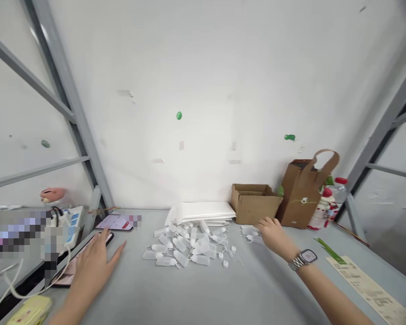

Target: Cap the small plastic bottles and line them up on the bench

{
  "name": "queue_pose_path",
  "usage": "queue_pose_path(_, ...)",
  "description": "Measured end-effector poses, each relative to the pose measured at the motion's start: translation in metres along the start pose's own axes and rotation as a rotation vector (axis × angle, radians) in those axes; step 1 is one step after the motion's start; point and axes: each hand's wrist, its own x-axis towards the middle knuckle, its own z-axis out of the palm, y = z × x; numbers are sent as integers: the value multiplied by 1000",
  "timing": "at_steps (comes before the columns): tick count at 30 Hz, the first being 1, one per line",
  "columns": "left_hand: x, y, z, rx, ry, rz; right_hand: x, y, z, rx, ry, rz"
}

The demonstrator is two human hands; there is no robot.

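Observation:
My left hand (96,261), fingers spread, lies over a large dark-edged phone or tablet (69,272) at the table's left side. Farther out, my right hand (273,234) reaches in front of the cardboard box; its fingers are loosely bent and apart. Its fingertips are at a few small clear plastic bottles (251,234), and I cannot tell whether they touch them. A heap of similar small squeeze bottles (192,246) lies mid-table between my hands. Several white caps (225,263) sit at the heap's right edge.
White padded envelopes (205,211) are stacked by the wall. Beside them stand an open cardboard box (256,208) and a brown handled bag (299,194). Another phone (115,222) lies at the left back. A power strip (75,225), cables and a yellow case (30,310) are left.

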Motion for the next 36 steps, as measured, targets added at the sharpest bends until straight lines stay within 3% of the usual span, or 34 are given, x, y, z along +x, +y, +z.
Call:
queue_pose_path(3,-3,54,-8,-121,37,186,8,-6,2,39,-57,16)
queue_pose_path(6,-15,109,-13,-232,-45,387,9,-15,7,65,-80,40)
queue_pose_path(9,-26,147,-13,-305,-125,501,1,-22,11,112,-104,67)
queue_pose_path(13,-28,167,-3,-415,-184,489,-13,-25,12,213,-134,97)
queue_pose_path(18,-30,190,5,-726,-329,301,-17,-38,2,418,-63,146)
queue_pose_path(19,-33,198,5,-796,-393,261,-15,-45,-2,534,-32,156)
queue_pose_path(22,-44,221,9,-952,-601,161,-6,-73,-13,1208,65,183)
queue_pose_path(24,-51,230,15,-998,-678,136,1,-90,-19,1514,41,128)
queue_pose_path(26,-56,230,24,-1031,-686,128,6,-97,-21,1627,-45,37)
queue_pose_path(29,-56,220,38,-1131,-712,-1,7,-84,-12,1376,-77,18)
queue_pose_path(32,-52,211,44,-1189,-764,-118,3,-55,9,651,20,250)
queue_pose_path(36,-47,212,39,-1205,-735,-168,-4,-30,33,449,12,336)
